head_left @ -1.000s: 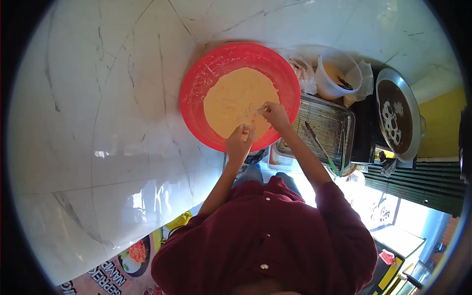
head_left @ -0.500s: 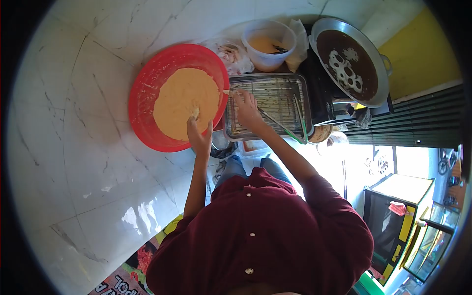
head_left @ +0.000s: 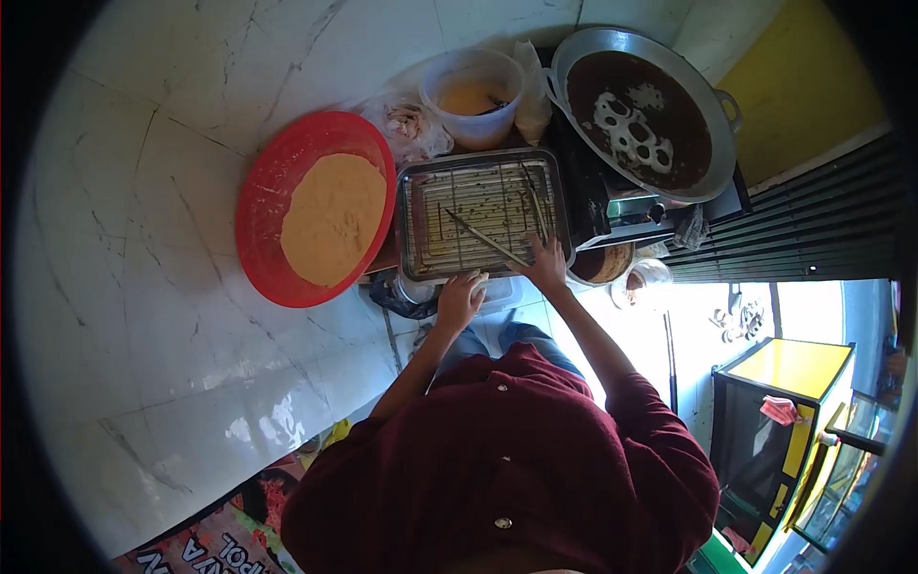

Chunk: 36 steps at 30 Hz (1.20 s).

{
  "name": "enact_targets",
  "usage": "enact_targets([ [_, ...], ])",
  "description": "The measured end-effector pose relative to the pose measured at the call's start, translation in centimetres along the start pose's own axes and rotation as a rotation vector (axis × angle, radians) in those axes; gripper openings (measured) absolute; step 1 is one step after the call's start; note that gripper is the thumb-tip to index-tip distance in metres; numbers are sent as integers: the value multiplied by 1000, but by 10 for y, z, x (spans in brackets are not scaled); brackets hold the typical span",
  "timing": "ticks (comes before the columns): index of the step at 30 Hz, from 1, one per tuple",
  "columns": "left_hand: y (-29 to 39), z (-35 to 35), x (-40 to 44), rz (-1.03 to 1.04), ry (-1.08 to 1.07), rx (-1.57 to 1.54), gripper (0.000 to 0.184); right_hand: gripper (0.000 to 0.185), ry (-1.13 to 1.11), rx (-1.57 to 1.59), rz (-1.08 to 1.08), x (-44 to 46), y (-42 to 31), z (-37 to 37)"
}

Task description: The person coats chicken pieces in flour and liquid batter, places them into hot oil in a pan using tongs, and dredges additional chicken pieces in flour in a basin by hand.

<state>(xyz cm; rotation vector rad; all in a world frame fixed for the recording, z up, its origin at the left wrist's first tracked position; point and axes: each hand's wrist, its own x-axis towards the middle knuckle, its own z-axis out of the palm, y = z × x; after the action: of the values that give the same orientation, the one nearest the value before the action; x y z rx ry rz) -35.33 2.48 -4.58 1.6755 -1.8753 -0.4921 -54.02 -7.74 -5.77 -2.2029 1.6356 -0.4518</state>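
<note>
My left hand (head_left: 460, 299) is at the near edge of a rectangular metal tray (head_left: 413, 267), its fingers closed over the rim. A wire rack (head_left: 449, 191) with brown crumbs lies inside the tray. At the tray's near right corner, my right hand (head_left: 546, 264) has its fingers round the handle end of long metal tongs (head_left: 483, 236). The tongs' two arms spread apart over the rack. To the left stands a red basin (head_left: 256, 210) holding pale orange batter (head_left: 330, 218), and neither hand is in it.
A large pan (head_left: 719, 158) of dark oil with white foam sits on the stove (head_left: 593, 215) at the right. Behind the tray are a plastic tub (head_left: 478, 72) of orange liquid and a plastic bag (head_left: 406, 124) of pale pieces. A glass cabinet (head_left: 765, 421) stands lower right.
My left hand has left the batter for the tray's near rim. My right hand has moved from the tray's left part to the tongs, which now lie spread differently. The view has shifted.
</note>
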Motion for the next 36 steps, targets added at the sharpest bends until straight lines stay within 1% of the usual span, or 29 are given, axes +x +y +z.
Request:
enact_targets([
  [2,-1,7,-1,-38,-13,30,31,77,14,-3,-32,1,2,1],
  [3,1,9,0,-32,59,29,28,76,35,84,-38,1,4,2],
  [4,3,10,0,-36,62,29,28,76,56,170,-42,2,6,2],
  [6,8,10,0,-127,83,-69,24,78,68,183,-30,2,10,4],
  [8,5,15,-2,-127,121,-39,22,81,62,293,-8,4,16,3],
  [9,4,17,-3,-126,151,-18,22,81,63,291,-12,4,16,-4],
  [11,0,23,-6,-146,201,9,22,75,-56,331,89,5,14,-18],
  [12,4,22,-6,-139,206,11,22,75,-48,332,85,5,15,-21],
  [14,8,17,-5,-173,188,-21,21,63,-37,304,-32,4,16,-27],
  [15,7,16,-6,-163,191,-16,21,63,-26,308,-33,2,18,-26],
  [17,3,17,-6,-147,172,-36,21,55,-55,263,-30,1,23,-23],
  [18,3,16,-5,-137,169,-34,21,55,-45,266,-25,1,22,-27],
  [20,4,14,-8,-169,174,0,21,56,-139,265,24,-2,20,-35],
  [21,4,13,-8,-162,175,-3,21,56,-131,266,36,-4,16,-43],
  [23,-1,15,-9,-159,164,-18,21,57,-88,326,-28,-15,10,-58],
  [26,1,13,-10,-165,161,-60,21,61,-137,287,54,-26,-14,-98],
  [30,2,12,-7,-130,196,-105,22,67,-58,367,51,-37,-22,-120],
  [32,-3,20,-3,-118,221,-69,23,70,-137,478,81,-39,-26,-139],
  [34,13,9,3,-140,221,-203,24,68,-145,514,94,-41,-37,-172],
  [36,31,1,14,-117,237,-181,23,67,-90,539,103,-42,-44,-206],
])
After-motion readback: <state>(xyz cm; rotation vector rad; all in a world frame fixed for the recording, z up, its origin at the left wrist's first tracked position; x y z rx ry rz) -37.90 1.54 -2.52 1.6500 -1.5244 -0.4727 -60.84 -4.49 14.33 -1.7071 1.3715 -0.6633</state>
